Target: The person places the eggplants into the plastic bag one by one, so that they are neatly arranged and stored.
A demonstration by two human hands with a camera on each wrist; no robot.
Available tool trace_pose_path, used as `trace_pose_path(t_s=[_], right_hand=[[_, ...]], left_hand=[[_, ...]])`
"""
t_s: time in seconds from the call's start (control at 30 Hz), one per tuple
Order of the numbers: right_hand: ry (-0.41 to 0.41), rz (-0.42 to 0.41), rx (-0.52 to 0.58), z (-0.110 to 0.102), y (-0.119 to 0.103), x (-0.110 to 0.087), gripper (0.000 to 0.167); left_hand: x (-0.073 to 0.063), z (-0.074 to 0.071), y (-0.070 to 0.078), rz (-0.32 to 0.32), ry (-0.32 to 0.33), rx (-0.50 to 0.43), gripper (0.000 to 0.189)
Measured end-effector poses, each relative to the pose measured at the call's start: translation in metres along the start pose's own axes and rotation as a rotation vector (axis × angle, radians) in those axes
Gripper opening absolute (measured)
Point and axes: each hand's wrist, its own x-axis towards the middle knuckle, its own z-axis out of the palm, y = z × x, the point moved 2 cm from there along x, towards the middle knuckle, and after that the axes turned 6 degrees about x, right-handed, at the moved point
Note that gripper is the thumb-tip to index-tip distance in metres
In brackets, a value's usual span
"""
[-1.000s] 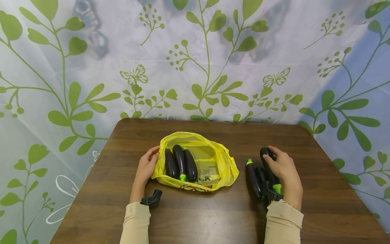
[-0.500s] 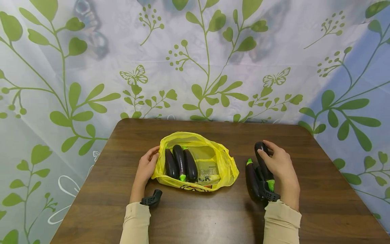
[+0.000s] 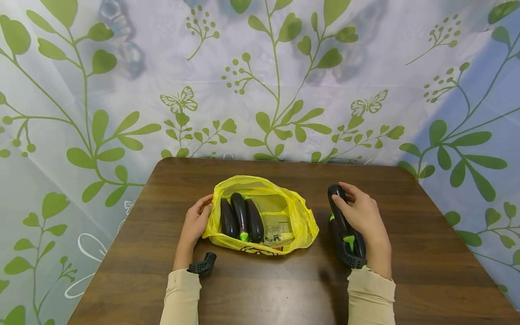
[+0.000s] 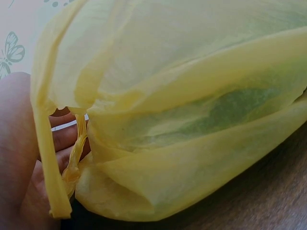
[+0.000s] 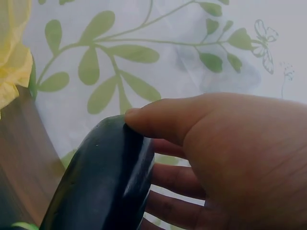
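A yellow plastic bag [image 3: 302,221] lies with its mouth spread wide, and three eggplants [image 3: 240,216] rest side by side in its left part. At the bag's left rim my left hand [image 3: 197,219] holds the plastic; in the left wrist view its fingers [image 4: 64,136] show partly behind the bag's handle loop. My right hand [image 3: 363,216] grips a dark eggplant [image 3: 340,207] near its rounded end, its green cap pointing toward me. In the right wrist view the thumb [image 5: 158,117] lies on top of this eggplant. Other eggplants [image 3: 358,246] lie beneath it, mostly hidden.
The brown wooden table [image 3: 264,289] carries everything. A leaf-patterned cloth [image 3: 260,90] hangs behind its far edge. Each wrist wears a black camera mount, such as the left mount [image 3: 202,265]. Bare wood lies between the bag and the right-hand eggplants.
My right hand has moved left and slightly away from me, lifting the gripped eggplant over the others on the table. The left hand and the bag have stayed put.
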Motion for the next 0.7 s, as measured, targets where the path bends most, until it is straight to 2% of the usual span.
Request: trace_pose_path(t_s=[0.13,0.37,0.7], right_hand=[[-0.008,-0.021,-0.002,0.004,-0.005,0.001,0.065],[-0.007,-0.086,-0.011,0.012,-0.013,0.002,0.061],[-0.020,-0.145,0.008,0.023,-0.022,0.004,0.057]], left_hand=[[0.000,0.000,0.001,-0.009,-0.003,0.001,0.044],[0.000,0.000,0.001,0.017,0.007,0.021,0.043],[0.001,0.000,-0.001,0.021,0.008,0.031,0.043]])
